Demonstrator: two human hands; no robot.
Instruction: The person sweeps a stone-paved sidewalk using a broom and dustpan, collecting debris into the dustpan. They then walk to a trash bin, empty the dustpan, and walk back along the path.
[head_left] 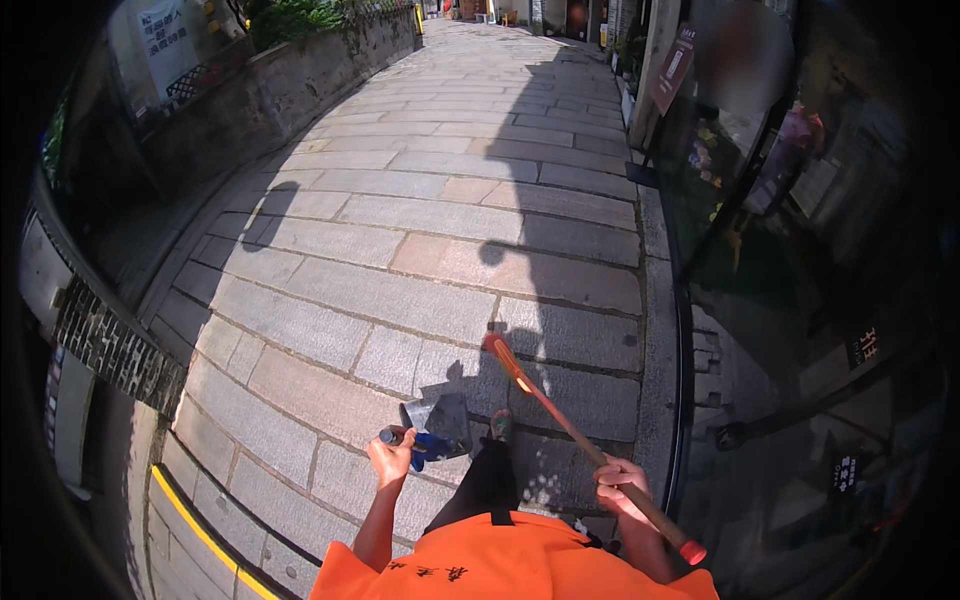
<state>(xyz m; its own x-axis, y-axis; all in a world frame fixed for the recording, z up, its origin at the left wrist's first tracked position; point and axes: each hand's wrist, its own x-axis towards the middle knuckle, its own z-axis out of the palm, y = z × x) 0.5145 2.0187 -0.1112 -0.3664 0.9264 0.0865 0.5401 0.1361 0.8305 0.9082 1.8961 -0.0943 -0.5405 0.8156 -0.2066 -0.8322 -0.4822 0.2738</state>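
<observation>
My left hand [388, 462] is closed around the dark upright handle of a dustpan. The dustpan's grey pan [447, 420] with a blue part hangs low just ahead of the hand, near the paving. My right hand [620, 480] grips a long, reddish-brown broom [566, 424] partway along its stick. Its red-capped end sticks out behind the hand at the lower right. The narrow orange-red head points forward and left, over the stones; its bristles are hard to make out. One shoe [501, 425] shows between the dustpan and the broom stick.
Stone-slab paving [340, 290] stretches ahead between a low wall [280, 95] on the left and dark glass shopfronts [800, 300] on the right. A yellow-edged step [205, 535] lies at the lower left. A sign [674, 70] stands by the right-hand doorway. Shadows cross the slabs.
</observation>
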